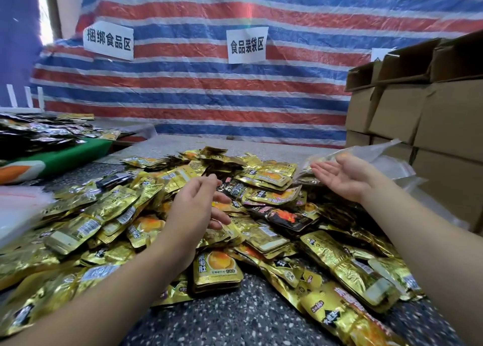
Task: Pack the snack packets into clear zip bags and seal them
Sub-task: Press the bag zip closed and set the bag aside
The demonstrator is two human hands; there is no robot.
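Our left hand [194, 201] and right hand [342, 175] hovered open and empty; the gold snack packets [162, 215] lay heaped at twelve o'clock, unpacked, clear zip bags [392, 160] waiting at two o'clock.

Bright, glary foil, wide-angle edge warp

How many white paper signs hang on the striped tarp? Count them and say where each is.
3. One sign at upper left, one at centre, one at right, mostly hidden behind the boxes. More may be hidden.
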